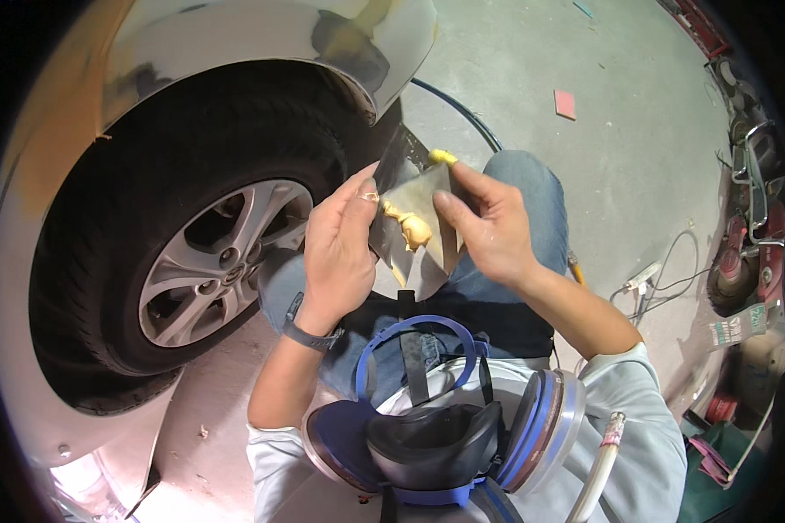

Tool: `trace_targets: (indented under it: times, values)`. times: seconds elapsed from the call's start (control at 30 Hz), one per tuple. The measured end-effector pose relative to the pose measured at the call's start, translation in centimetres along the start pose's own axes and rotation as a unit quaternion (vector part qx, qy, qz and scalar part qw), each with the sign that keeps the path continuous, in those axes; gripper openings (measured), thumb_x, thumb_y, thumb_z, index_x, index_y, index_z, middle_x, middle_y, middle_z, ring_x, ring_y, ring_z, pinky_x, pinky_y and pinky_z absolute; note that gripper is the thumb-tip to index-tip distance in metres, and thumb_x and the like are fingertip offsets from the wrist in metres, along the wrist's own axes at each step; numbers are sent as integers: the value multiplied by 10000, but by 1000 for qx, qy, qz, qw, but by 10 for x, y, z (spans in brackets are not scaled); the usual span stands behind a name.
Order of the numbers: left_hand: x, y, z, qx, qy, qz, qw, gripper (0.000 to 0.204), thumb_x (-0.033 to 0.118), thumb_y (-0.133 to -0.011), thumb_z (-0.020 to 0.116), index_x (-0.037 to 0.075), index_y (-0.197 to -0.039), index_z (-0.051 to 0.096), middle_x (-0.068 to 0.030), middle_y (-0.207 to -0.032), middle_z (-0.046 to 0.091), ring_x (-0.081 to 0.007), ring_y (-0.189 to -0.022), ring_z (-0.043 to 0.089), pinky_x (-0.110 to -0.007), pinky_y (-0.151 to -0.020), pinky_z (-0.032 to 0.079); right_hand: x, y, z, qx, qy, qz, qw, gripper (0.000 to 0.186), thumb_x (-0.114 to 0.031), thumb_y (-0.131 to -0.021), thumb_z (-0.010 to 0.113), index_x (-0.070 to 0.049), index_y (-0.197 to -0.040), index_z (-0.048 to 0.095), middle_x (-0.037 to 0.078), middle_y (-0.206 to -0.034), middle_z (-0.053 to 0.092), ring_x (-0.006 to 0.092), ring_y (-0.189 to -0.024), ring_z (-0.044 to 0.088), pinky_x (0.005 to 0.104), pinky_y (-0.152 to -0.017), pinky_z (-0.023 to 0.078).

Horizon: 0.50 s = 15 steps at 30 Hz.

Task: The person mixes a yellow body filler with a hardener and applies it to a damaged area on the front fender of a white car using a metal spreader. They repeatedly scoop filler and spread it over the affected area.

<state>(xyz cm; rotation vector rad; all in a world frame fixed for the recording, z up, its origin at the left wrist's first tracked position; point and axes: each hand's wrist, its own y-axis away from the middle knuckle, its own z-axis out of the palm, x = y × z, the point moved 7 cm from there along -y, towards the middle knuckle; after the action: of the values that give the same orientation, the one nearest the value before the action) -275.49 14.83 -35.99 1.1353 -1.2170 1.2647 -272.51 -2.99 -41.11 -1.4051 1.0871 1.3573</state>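
Note:
Between my hands is a thin grey metal plate (420, 190), with a blob of pale yellow putty (416, 231) on its face. A darker sheet shows behind it; whether the two are separate pieces I cannot tell. My left hand (340, 240) grips the left edge, thumb at the upper side, with a putty smear by the thumb. My right hand (493, 222) pinches the right side, thumb on the face and forefinger behind. Yellow material covers that forefinger's tip. Both hands are closed, held above my jeans (532, 196).
A car wheel (227, 261) stands close on the left under a fender (227, 35) with sanded patches. A respirator (436, 444) hangs at my chest. A dark hose (462, 109) and a pink square (564, 105) lie on the floor. Cables (650, 283) and clutter line the right.

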Motion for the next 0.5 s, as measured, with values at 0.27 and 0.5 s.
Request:
trace_targets:
  times: [0.27, 0.5]
  values:
    - [-27, -12, -25, 137, -76, -24, 987, 396, 161, -1133, 383, -73, -1395, 565, -96, -1162, 681, -126, -1006, 629, -274, -872, 517, 9, 16, -19, -44, -176, 45, 982, 272, -66, -996, 688, 68, -1231, 664, 66, -1056, 738, 96, -968, 669, 283, -845, 555]
    - [-66, 9, 24, 85, 157, -97, 979, 839, 520, -996, 666, -12, -1585, 393, -173, -1425, 619, -250, -1275, 637, -379, -1106, 514, -58, 41, -8, -61, 167, -491, 853, 329, -175, -789, 714, -132, -1108, 784, 120, -1253, 673, 319, -1170, 644, 566, -1105, 499]
